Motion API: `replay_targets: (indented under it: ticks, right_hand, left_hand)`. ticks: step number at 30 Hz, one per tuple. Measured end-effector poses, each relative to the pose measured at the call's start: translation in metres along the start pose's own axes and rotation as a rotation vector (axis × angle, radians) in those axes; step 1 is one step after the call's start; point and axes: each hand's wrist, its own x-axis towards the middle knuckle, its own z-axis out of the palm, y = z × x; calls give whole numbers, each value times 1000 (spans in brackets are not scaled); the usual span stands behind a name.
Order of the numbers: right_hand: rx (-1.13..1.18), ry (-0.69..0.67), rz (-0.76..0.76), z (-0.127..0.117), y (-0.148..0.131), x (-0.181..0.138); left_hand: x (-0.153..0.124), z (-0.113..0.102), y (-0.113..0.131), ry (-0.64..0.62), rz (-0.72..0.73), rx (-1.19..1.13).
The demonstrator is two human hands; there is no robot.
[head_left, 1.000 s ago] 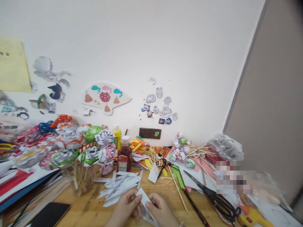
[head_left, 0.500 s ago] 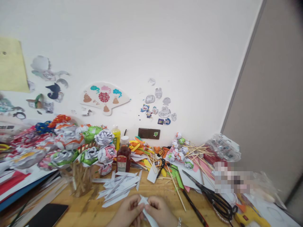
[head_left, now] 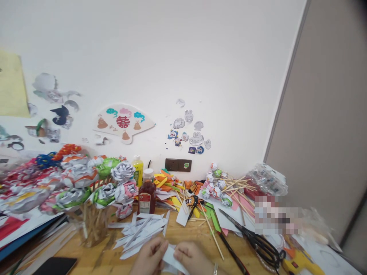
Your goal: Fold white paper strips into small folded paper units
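A small piece of white paper [head_left: 172,260] is stretched between my two hands at the bottom middle of the head view. On its left side, my left hand [head_left: 151,255] pinches it with thumb and fingers closed. My right hand [head_left: 189,256] grips the other side, fingers curled, a bracelet on its wrist. The paper's lower part runs out of view. Just beyond my left hand lies a pile of white paper strips [head_left: 143,232]. A thin wooden stick [head_left: 212,233] rests on the table to the right of my right hand.
Paper flowers on sticks [head_left: 104,194] crowd the left. A brown-red bottle [head_left: 146,194] and a yellow bottle [head_left: 138,171] stand behind the strips. Black scissors [head_left: 259,244] and a yellow glue gun [head_left: 302,263] lie right. A black phone-like slab [head_left: 56,265] is front left.
My hands have drawn slightly apart, so more of the white paper shows between them. The whole view has shifted a little.
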Motion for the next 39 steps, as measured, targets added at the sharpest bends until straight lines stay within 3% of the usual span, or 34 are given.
replay_targets:
  ticks: [6,9,12,20,28,35,39]
  right_hand:
    - [101,37,-16,-10,1,2]
    - [145,62,-38,-10,3,2]
    - [182,112,-56,-9,3,4]
    - [192,252,-104,-9,5,6]
    - [96,405,-131,-6,-4,1]
    - [81,280,-141,-10,2,1]
    - [128,295,-158,-10,3,3]
  left_hand:
    - [13,-19,4,57,-34,-104]
    - [21,-37,5,203,-50,-240]
    - [25,-47,7,256,-13,-392]
    - [12,-22,12,143,-42,-275]
    - [12,-24,8,91,-12,-307]
    - [9,-17,14,12,-40,-281]
    - [11,-15,8,-84,-13,-378]
